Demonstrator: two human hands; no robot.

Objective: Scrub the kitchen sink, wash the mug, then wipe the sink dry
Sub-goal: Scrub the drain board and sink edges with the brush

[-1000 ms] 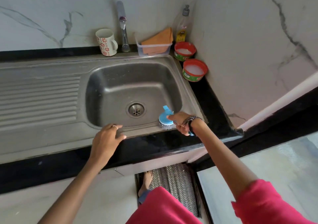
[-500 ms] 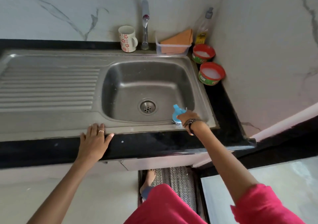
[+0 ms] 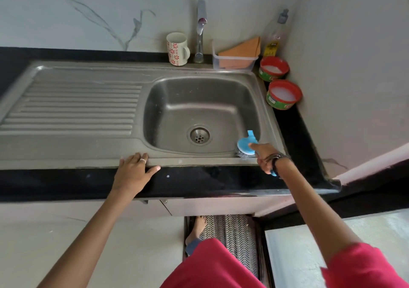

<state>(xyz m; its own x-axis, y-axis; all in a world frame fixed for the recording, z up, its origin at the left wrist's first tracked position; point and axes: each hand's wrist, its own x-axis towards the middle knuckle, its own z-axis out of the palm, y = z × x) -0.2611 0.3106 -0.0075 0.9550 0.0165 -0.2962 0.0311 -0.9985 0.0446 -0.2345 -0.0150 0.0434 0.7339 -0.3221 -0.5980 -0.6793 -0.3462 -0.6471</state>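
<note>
A home kitchen, plainly. Stainless steel sink with ribbed draining board, set into a black stone counter in a corner of white, grey-veined marble walls. Single tap at the back rim, flowered mug just beside it. Further right a clear tub with orange cloths, a bottle of dish liquid, two open red tubs of white cleaning paste. On the floor below, a patterned mat and a bare foot.

Pink short sleeves, ring on left hand, possibly dark watch
</note>
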